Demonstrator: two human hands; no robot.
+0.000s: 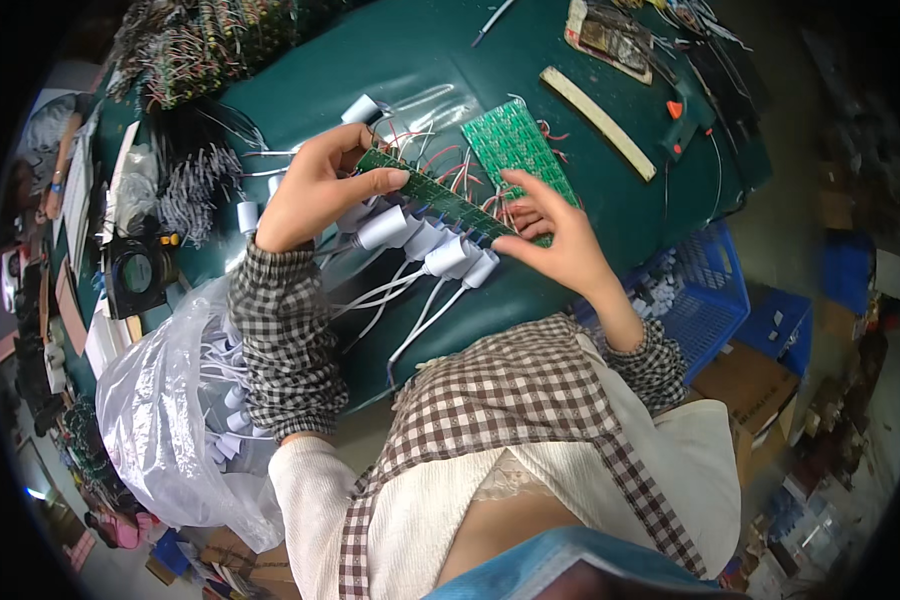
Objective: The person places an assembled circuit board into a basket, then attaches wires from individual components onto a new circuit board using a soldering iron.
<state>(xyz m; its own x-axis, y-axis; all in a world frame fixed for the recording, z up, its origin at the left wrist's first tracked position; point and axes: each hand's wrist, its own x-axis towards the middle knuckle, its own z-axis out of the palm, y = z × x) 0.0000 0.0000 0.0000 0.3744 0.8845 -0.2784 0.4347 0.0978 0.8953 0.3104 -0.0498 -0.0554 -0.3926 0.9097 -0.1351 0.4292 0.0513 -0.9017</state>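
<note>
Between my two hands, a long narrow green circuit board (435,196) is held tilted above the table. My left hand (320,187) pinches its left end, thumb along the near face. At the other end, my right hand (555,235) grips the board between thumb and fingers. Thin red and white wires (450,165) stick up behind it. Along its near side lie several white cylindrical lamp sockets (453,257) with white cables. Just beyond my right hand, a wider green circuit board panel (515,145) lies flat on the table.
A dark green mat (410,60) covers the table. Bundled wires (185,50) are heaped at the far left. A clear plastic bag (160,400) with white sockets stands at my left. A pale strip (598,122) and a glue gun (682,125) lie far right; a blue crate (705,285) stands nearer.
</note>
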